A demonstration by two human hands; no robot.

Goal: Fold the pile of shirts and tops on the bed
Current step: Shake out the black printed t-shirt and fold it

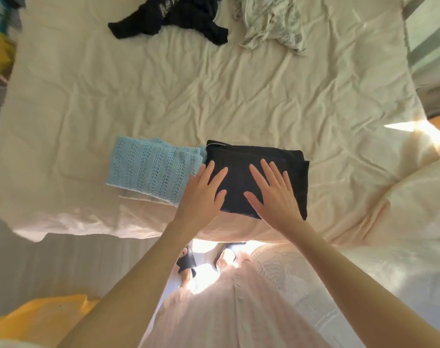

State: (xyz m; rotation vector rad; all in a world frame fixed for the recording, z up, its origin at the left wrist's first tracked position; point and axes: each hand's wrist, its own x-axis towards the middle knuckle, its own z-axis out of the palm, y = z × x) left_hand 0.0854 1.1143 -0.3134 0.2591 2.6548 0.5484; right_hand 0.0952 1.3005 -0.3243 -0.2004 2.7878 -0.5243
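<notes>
Folded top (259, 169) is seen black; knit (151, 169) light blue, openwork stripes; sheet (188, 96) cream; crumpled tops black (173, 16) and pale grey-green (269, 21).

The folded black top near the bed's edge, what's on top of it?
Both hands rest flat on the folded black top: left hand at its left edge, right hand on its middle. The fabric beneath the palms is covered.
</notes>
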